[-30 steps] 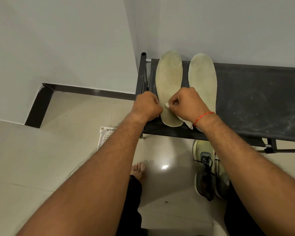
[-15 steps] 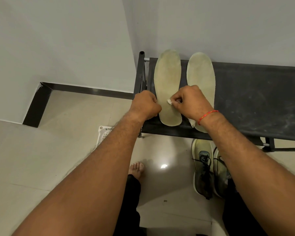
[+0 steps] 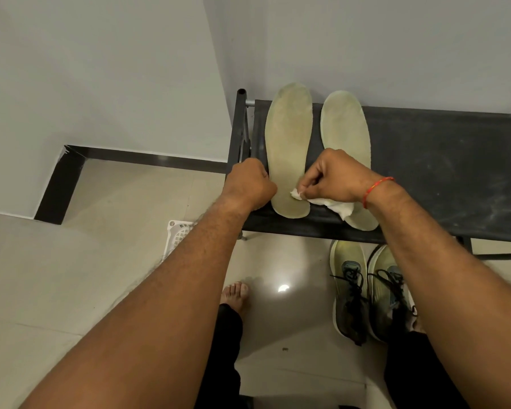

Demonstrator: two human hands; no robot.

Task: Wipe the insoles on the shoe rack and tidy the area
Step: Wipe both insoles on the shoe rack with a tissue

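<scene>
Two pale yellow-green insoles lie side by side on the dark shoe rack (image 3: 443, 172), toes toward the wall. My left hand (image 3: 248, 184) is curled at the left edge of the left insole (image 3: 288, 137), near its heel, and seems to grip it; its fingertips are hidden. My right hand (image 3: 334, 177) pinches a crumpled white tissue (image 3: 338, 206) and presses one end of it onto the left insole's heel. The rest of the tissue trails under my wrist over the right insole (image 3: 345, 125), whose heel part is partly covered.
A pair of greenish sneakers (image 3: 351, 290) with dark laces stands on the tiled floor in front of the rack. A white plastic grille (image 3: 177, 234) lies on the floor by the rack's left leg. My bare foot (image 3: 235, 293) is below. Walls close off the back and left.
My right hand has slid with the tissue back toward the left insole's heel, and more of the tissue now shows under the wrist. My left hand has stayed at the insole's edge.
</scene>
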